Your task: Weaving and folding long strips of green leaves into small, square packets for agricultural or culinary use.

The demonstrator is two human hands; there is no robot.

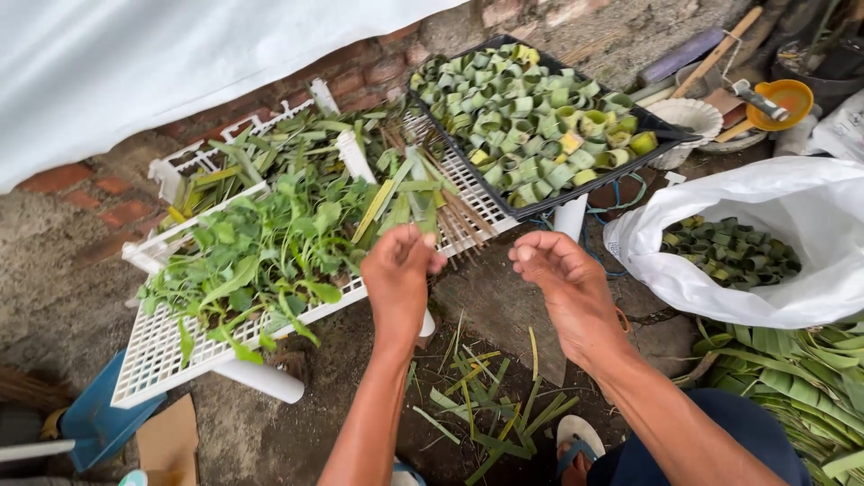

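Green everywhere in this shot. Left hand (399, 270) is curled shut at the edge of the white tray (157, 355), fingers pinched on what looks like a strip (416, 202) from the pile of leaf strips and thin brown sticks lying there, though I can't make out exactly which piece it's got. Right hand (556, 270) is just beside it, fingers bent in loosely but holding nothing I can see, kind of hovering over the gap between the tray and the ground.

The tray sits up on white pipe legs (265, 380), so the seedlings (256, 256) on it are at easy reach for someone crouching, I'd guess. Seedlings take up the left part, strips and sticks the right end, right where the hands work.

Behind that, tilted against the brick wall, a black tray (666, 135) is packed with rolled leaf rings (526, 112), standing on end so they stay in their round shape. More rolls sit in the white bag (792, 225) to the right, its mouth folded open toward the person. Long leaves (801, 378) are piled under the bag, and cut scraps (486, 405) litter the dirt between the arms, near a sandal (576, 436). An orange funnel (785, 94) and a white basket (691, 119) sit farther back.
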